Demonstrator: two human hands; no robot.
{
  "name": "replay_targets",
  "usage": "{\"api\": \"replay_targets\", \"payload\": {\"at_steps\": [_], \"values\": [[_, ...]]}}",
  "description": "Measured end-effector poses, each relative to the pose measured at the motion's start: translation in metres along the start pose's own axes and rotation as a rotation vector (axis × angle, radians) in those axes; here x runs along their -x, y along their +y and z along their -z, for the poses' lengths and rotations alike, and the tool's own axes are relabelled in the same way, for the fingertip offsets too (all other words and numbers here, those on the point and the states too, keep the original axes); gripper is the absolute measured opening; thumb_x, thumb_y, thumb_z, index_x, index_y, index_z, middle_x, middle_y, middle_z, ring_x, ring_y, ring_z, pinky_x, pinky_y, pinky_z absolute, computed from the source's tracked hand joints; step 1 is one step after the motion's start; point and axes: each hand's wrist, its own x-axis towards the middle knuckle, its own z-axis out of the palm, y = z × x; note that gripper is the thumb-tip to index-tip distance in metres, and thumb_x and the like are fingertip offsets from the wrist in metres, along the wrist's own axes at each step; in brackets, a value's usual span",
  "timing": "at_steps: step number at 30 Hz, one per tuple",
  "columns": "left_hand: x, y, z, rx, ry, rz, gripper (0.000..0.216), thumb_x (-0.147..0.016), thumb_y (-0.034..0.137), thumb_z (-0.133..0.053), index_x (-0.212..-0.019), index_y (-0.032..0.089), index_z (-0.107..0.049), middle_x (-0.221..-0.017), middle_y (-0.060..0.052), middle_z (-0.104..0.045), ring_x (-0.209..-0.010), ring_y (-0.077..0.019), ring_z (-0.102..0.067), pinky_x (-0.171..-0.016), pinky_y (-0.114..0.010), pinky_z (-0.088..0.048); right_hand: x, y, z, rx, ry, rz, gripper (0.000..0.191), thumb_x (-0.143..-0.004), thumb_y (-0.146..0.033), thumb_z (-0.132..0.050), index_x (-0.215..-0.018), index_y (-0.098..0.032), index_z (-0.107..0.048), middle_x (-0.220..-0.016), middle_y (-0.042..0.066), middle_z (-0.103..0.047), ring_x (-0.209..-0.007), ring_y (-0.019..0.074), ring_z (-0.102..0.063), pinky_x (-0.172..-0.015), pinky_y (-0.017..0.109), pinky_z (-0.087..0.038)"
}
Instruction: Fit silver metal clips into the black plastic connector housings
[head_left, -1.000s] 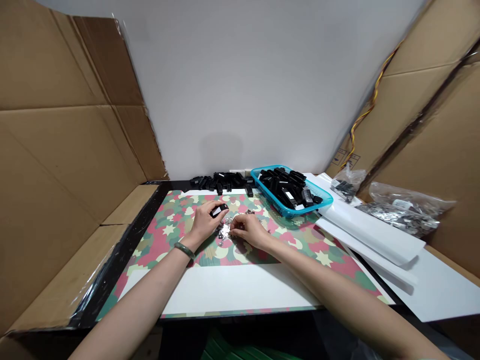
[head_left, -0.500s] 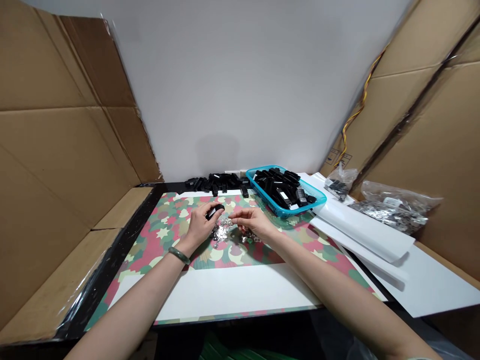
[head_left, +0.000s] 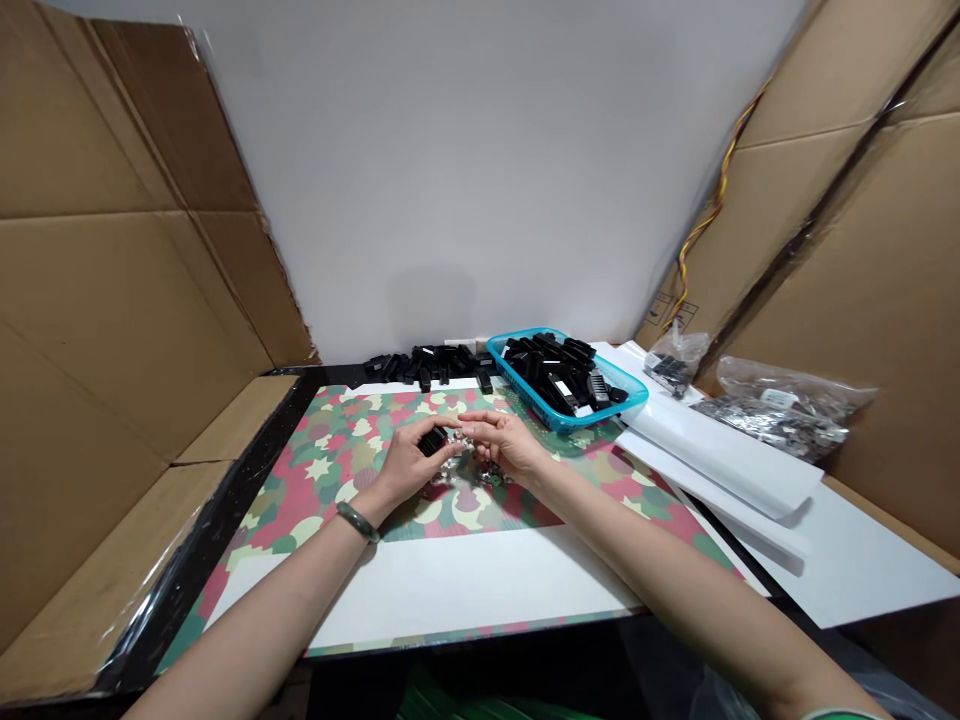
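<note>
My left hand (head_left: pixel 411 459) is closed round a small black plastic piece (head_left: pixel 433 440), whose ribbed-looking end shows between thumb and fingers. Close beside it, my right hand (head_left: pixel 504 442) has its thumb and fingertips pinched together near the black piece's right end. Whatever lies in that pinch, if anything, is too small to make out. Below the hands, a scatter of small shiny metal parts (head_left: pixel 491 475) lies on the camouflage-patterned mat (head_left: pixel 315 500), partly covered by the fingers.
A blue basket (head_left: pixel 637 398) full of black pieces stands at back right. More black pieces (head_left: pixel 427 362) lie heaped along the wall. To the right are a curled white sheet (head_left: pixel 735 460) and plastic bags of parts (head_left: pixel 780 415). Cardboard walls (head_left: pixel 112 330) flank both sides.
My hands have come together: the left moved slightly right and turned the black piece, and the right now meets it with its fingertips. The view has shifted slightly.
</note>
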Motion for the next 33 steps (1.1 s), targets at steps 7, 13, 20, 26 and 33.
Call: {"api": "replay_targets", "payload": {"at_steps": [7, 13, 20, 26, 33], "values": [[0.002, 0.003, -0.005, 0.018, 0.106, -0.075, 0.015, -0.085, 0.033, -0.070, -0.091, 0.019, -0.070, -0.088, -0.006, -0.076, -0.081, -0.0204, -0.070, -0.073, -0.030, -0.053, 0.003, 0.007, -0.003, -0.032, -0.083, -0.013, 0.037, -0.058, -0.028, -0.089, -0.090, -0.015, -0.075, -0.069, 0.000, -0.065, -0.049, 0.0045, -0.046, -0.047, 0.019, -0.035], [0.003, 0.006, -0.003, -0.054, 0.110, -0.149, 0.016, -0.087, 0.035, -0.068, -0.090, 0.020, -0.070, -0.085, -0.006, -0.075, -0.077, -0.0198, -0.070, -0.071, -0.030, -0.053, 0.004, 0.009, -0.003, -0.019, -0.115, -0.002, 0.036, -0.060, -0.030, -0.088, -0.090, -0.017, -0.075, -0.073, 0.001, -0.067, -0.051, 0.0051, -0.046, -0.049, 0.019, -0.034], [0.001, 0.001, 0.002, -0.228, 0.125, -0.204, 0.017, -0.087, 0.038, -0.067, -0.088, 0.021, -0.068, -0.078, -0.003, -0.072, -0.070, -0.0175, -0.066, -0.065, -0.028, -0.050, 0.012, 0.004, -0.011, 0.324, 0.052, 0.265, 0.032, -0.063, -0.046, -0.083, -0.069, -0.018, -0.069, -0.064, 0.001, -0.062, -0.052, 0.0103, -0.047, -0.048, 0.024, -0.037], [0.001, 0.000, 0.004, -0.374, 0.040, -0.242, 0.010, -0.090, 0.028, -0.058, -0.090, 0.022, -0.066, -0.079, -0.004, -0.071, -0.071, -0.0181, -0.066, -0.063, -0.027, -0.047, 0.019, 0.006, -0.017, 0.614, 0.076, 0.473, 0.022, -0.073, -0.040, -0.076, -0.070, -0.018, -0.073, -0.071, 0.004, -0.068, -0.058, 0.0136, -0.052, -0.054, 0.026, -0.038], [0.003, -0.001, 0.002, -0.489, -0.004, -0.237, 0.012, -0.090, 0.025, -0.055, -0.089, 0.022, -0.067, -0.078, -0.005, -0.070, -0.068, -0.0186, -0.064, -0.061, -0.027, -0.045, 0.021, 0.010, -0.021, 0.643, 0.148, 0.492, 0.017, -0.076, -0.031, -0.071, -0.066, -0.018, -0.072, -0.067, 0.007, -0.070, -0.061, 0.0175, -0.057, -0.057, 0.028, -0.041]]}}
